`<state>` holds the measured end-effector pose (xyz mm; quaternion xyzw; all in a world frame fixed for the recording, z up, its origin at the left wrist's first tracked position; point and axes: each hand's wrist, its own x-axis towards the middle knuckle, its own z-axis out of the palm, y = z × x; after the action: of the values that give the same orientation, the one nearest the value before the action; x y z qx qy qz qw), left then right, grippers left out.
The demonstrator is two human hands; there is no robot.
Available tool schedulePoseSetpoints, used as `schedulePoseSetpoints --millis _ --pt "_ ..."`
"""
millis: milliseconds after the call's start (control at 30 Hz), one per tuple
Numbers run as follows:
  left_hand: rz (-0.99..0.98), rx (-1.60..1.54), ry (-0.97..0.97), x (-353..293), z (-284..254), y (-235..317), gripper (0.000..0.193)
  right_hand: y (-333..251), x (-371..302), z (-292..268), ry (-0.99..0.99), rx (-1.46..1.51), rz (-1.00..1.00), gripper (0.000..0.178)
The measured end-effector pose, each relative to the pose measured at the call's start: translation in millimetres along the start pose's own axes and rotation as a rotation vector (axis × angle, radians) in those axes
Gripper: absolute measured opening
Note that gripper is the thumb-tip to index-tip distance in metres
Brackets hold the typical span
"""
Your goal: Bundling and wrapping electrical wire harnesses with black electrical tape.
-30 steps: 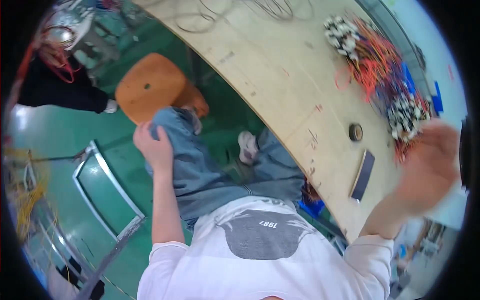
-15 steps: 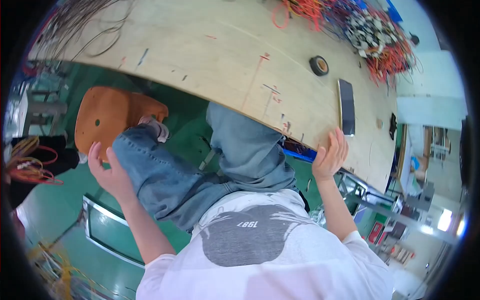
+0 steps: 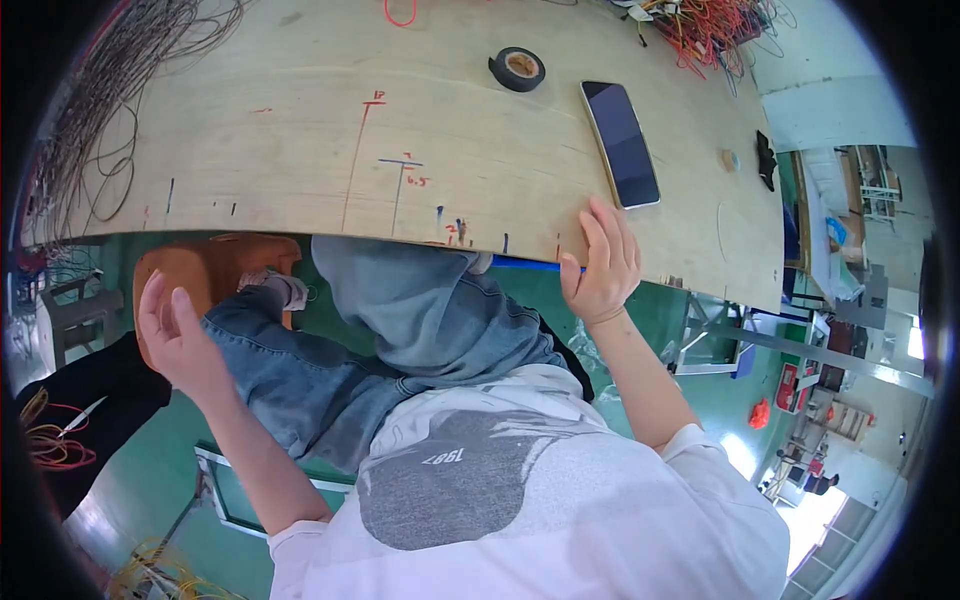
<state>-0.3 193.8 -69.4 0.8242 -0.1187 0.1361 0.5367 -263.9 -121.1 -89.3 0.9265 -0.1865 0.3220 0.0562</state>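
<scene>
My right hand (image 3: 608, 262) rests at the near edge of a wooden tabletop (image 3: 300, 130), fingers stretched out and thumb apart. Its fingertips are close to the lower end of a phone (image 3: 622, 145) with a dark screen, and nothing is held in it. Out to the left, my left hand (image 3: 178, 340) is raised beside my knee, in front of an orange chair (image 3: 215, 262). The fingers there are loosely curled and apart, with nothing between them. A roll of black tape (image 3: 519, 69) lies farther back, left of the phone.
Thin dark wires (image 3: 150, 75) are heaped at the table's far left, red and orange wires (image 3: 705, 30) at the far right. Pen marks line the near edge. At the left a person in black clothes (image 3: 105, 400) is next to red and yellow wires (image 3: 65, 445).
The whole view has turned, so the table sits lower and the phone and tape farther left in the picture. My right hand stays at the table edge near the phone; both hands remain without objects.
</scene>
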Motion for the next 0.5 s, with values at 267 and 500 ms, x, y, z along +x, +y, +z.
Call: schedulePoseSetpoints --millis 267,500 --pt "0.028 0.006 -0.064 -3.8 15.4 28.3 0.028 3.3 -6.9 -5.6 -0.027 0.045 0.045 0.036" --pt "-0.081 0.019 -0.137 -35.9 7.2 7.1 0.026 0.4 -9.8 -9.5 -0.017 0.167 0.118 0.037"
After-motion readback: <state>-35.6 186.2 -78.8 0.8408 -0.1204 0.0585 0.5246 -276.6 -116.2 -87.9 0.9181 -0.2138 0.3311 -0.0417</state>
